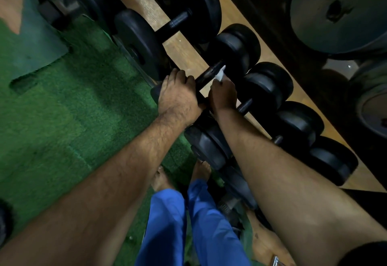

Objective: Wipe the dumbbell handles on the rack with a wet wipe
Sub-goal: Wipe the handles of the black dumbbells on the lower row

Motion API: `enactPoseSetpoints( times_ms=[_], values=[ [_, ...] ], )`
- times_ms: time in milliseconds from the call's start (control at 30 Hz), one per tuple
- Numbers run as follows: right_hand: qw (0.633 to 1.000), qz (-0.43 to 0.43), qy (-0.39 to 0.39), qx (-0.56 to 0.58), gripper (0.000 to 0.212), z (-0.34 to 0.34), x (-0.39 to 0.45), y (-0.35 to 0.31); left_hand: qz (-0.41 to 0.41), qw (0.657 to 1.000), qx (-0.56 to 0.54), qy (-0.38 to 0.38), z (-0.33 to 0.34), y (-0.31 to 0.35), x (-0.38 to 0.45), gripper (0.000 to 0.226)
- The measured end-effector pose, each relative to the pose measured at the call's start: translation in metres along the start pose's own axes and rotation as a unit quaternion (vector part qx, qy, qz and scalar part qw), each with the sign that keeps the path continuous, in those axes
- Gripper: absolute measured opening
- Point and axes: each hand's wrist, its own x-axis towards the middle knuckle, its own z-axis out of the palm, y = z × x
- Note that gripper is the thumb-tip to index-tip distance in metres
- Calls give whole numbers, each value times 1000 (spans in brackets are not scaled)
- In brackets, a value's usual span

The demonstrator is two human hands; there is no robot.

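Several black dumbbells lie side by side on a wooden rack [188, 49] that runs diagonally from top left to lower right. My right hand [223, 94] pinches a white wet wipe [220, 73] against the dark handle [206, 76] of one dumbbell, close to its far weight [234, 51]. My left hand [178, 96] is closed over that dumbbell's near end, which it hides. A bigger dumbbell [171, 24] sits just beyond, its handle bare. Smaller dumbbells [270, 89] follow to the right.
Green turf flooring [62, 119] covers the left side. Large grey weight plates [339, 12] stand behind the rack at top right. My bare feet [161, 179] and blue trousers [167, 223] are at the bottom, right beside the rack's front edge.
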Motion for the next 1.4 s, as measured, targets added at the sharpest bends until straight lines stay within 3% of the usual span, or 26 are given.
enactPoseSetpoints(
  times_ms=[67, 133, 233, 333, 433, 600, 767, 933, 1000, 1167, 1233, 1267, 1400],
  values=[
    [981, 74, -44, 172, 30, -1, 4, -3, 1, 1000, -1, -3, 0, 0, 0, 78],
    [931, 165, -65, 320, 26, -5, 11, -5, 3, 1000, 1, 1, 2, 0, -1, 78],
    [870, 237, -45, 431, 21, -4, 20, 1, 5, 1000, 2, 11, 5, -1, -2, 78],
    [800, 293, -77, 517, 9, 0, 26, 7, 9, 1000, 6, 13, 6, -2, -2, 78],
    [807, 241, -156, 515, 17, 1, 28, 12, 9, 1000, 5, 15, 7, -2, -2, 79],
    [772, 242, -197, 553, 15, 1, 40, 16, 15, 999, 5, 32, 10, -3, -3, 76],
    [772, 231, -186, 562, 15, 6, 42, 9, 16, 999, 16, 32, 10, -3, -2, 77],
    [798, 245, -228, 501, 27, 6, 29, 2, 15, 999, 20, 27, 9, -3, -2, 79],
    [830, 260, -226, 438, 24, -1, 20, -6, 11, 999, 18, 25, 7, -2, -3, 82],
    [844, 293, -83, 441, 8, 1, 33, -14, 14, 999, 23, 18, 5, -2, -4, 82],
    [856, 280, -89, 426, 21, 3, 30, -13, 16, 999, 21, 19, 5, -3, -4, 82],
    [844, 276, -119, 444, 26, 2, 23, -14, 17, 999, 19, 21, 6, -3, -4, 83],
    [854, 247, -229, 396, 25, -4, 2, -12, 18, 1000, 17, 9, 4, -5, -4, 90]
  ],
)
